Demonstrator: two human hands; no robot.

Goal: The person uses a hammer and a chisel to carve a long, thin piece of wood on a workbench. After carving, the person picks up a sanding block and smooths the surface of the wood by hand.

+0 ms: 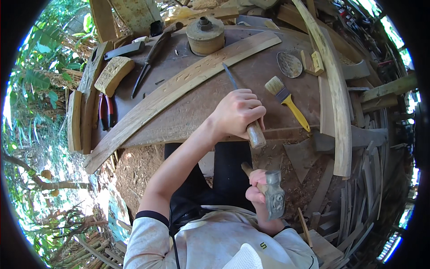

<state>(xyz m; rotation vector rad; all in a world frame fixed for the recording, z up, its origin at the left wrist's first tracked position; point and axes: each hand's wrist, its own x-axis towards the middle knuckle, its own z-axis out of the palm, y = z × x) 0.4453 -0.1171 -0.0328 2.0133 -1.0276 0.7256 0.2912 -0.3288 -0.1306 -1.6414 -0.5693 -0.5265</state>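
My left hand (237,113) is closed around a chisel (256,135). Its wooden handle sticks out toward me, and its narrow metal blade slants away to the long wooden plank (152,104). The blade's tip appears to meet the plank near a row of small cuts in its surface. Closer to my body, my right hand (255,185) grips a hammer (274,197) by its wooden handle. The grey metal hammer head is apart from the chisel and below its handle's end. The plank lies diagonally over the brown worktable (210,110), with its near left end past the edge.
A yellow-handled paintbrush (293,107) and a mesh oval piece (289,64) lie on the right. Red-handled pliers (105,112), a wood block (114,75) and a long knife (150,58) are left. A round pot (205,38) stands at the back. A curved pole (336,98) borders the right.
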